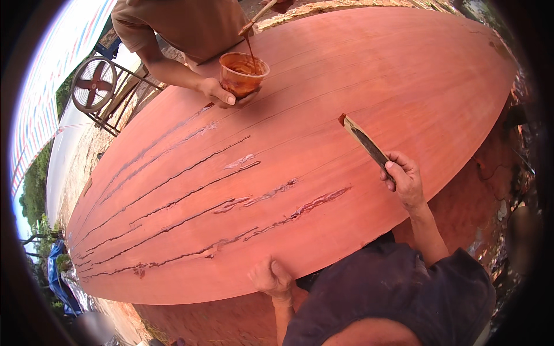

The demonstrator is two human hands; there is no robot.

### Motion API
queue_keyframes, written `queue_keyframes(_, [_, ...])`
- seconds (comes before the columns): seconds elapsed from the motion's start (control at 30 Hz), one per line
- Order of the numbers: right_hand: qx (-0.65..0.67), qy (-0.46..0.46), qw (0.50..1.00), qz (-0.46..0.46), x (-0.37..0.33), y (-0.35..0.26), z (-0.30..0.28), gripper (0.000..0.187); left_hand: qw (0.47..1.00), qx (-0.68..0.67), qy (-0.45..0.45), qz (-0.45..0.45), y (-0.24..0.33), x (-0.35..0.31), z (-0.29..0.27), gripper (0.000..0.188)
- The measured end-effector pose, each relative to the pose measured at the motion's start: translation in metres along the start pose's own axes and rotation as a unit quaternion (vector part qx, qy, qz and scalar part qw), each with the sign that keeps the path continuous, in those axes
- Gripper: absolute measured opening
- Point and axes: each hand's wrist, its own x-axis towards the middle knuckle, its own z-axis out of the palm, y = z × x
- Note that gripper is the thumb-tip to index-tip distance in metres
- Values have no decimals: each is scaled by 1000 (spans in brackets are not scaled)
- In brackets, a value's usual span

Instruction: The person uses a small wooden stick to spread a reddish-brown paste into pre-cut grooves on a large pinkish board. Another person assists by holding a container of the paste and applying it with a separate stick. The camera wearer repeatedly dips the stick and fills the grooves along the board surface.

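A large reddish wooden slab (404, 86), tapering at both ends, spreads in front of me. Dark cracks run along its left half, several smeared with glossy red-brown filler (320, 202). My right hand (404, 176) grips a flat wooden stick (365, 140) above the slab; red-brown paste coats its far tip. Curled into a fist, my left hand (271, 277) rests at the slab's near edge, with no object visible in it. Across from me a co-worker's hand (222, 92) supports a clear plastic tub (242, 83) of red-brown liquid, which drips from a stick (254, 22) above it.
The co-worker (184, 26) stands at the slab's far side. Beyond the left end are a round fan (94, 84) on a metal frame, a striped tarp (43, 86) and blue sheeting (57, 277). Reddish ground (461, 202) shows below the near edge.
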Motion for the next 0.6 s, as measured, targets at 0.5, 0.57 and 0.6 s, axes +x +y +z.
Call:
queue_keyframes(0.5, [-8,-3,999,37,-15,12,0,23,1000,6,-2,23,-1,2,-1,24])
queue_keyframes(0.57, [-3,-14,999,32,-13,8,1,24,1000,8,-16,17,-3,2,-2,24])
queue_keyframes(0.6, [4,-17,999,33,-10,5,2,24,1000,2,-18,17,-4,2,-2,24])
